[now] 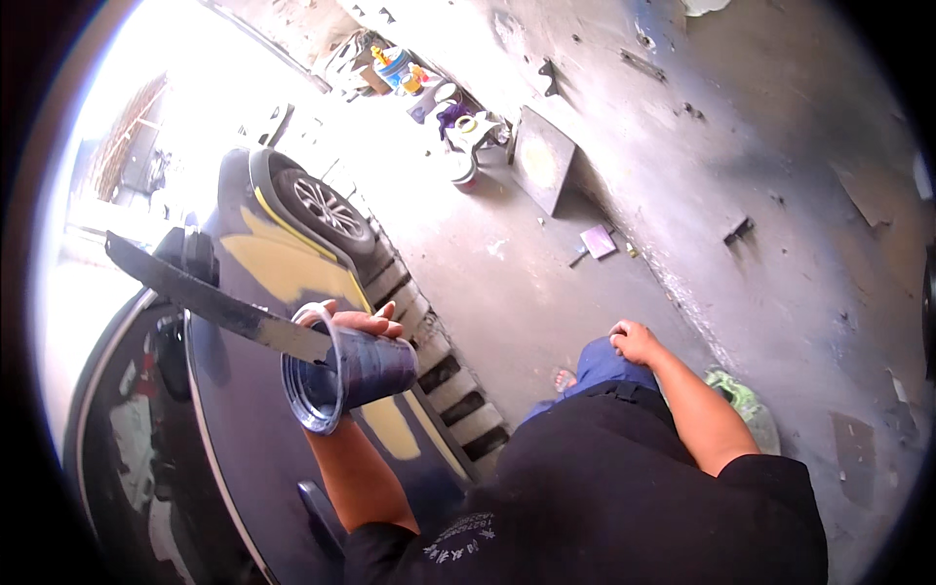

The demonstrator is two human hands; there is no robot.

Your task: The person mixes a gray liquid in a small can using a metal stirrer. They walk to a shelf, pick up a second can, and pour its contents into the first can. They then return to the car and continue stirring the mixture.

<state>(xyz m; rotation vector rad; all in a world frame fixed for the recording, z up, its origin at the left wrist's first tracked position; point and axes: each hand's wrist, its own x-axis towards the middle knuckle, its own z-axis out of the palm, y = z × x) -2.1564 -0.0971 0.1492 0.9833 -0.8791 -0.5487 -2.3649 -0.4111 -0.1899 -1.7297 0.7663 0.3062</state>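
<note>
My left hand [366,319] is wrapped round a clear plastic cup [382,370], its fingers showing along the cup's upper side. Dark blue-grey paint coats the inside, and the cup is tilted in view with its mouth to the left. A long flat stirring stick [210,295], dark at its outer end and paler toward the cup, pokes out of the mouth. Beside the blue trousers [609,366] at my thigh, my right hand [636,342] has its fingers curled in; nothing shows in it.
On my left stands a dark car [239,409] with tan filler patches [288,263] and a wheel [330,210]. A slotted floor strip [453,400] runs beside it. Ahead are a leaning board [542,159], a paint can [462,174] and clutter along the stained wall [770,195].
</note>
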